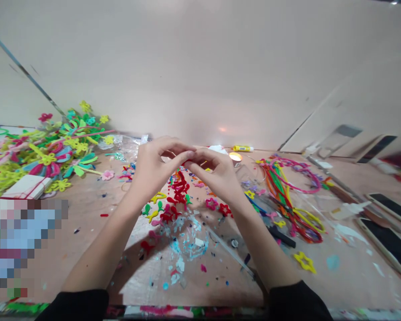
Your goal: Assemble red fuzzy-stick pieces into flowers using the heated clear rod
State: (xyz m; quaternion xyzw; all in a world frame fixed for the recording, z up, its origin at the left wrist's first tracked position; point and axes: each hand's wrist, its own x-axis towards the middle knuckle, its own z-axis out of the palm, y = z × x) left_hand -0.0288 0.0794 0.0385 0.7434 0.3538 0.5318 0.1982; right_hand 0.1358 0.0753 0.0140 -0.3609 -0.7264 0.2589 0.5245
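My left hand (158, 158) and my right hand (215, 171) meet at the fingertips above the middle of the table. Both are closed in a pinch on a small red piece (186, 163), mostly covered by the fingers, so its kind cannot be made out. Below them lie red fuzzy pipe-cleaner pieces (179, 187), small green and yellow shapes, and two red-pink flower shapes (212, 203). A lit tealight candle (235, 157) stands just beyond my right hand.
On the left is a heap of pipe-cleaner flowers (56, 149) with a white box (28, 186). To the right are bundled pipe cleaners (282, 187), scissors (297, 214), a glue bottle (349, 209) and phones (387, 245). A glue stick (242, 148) lies by the back wall. Scraps litter the table.
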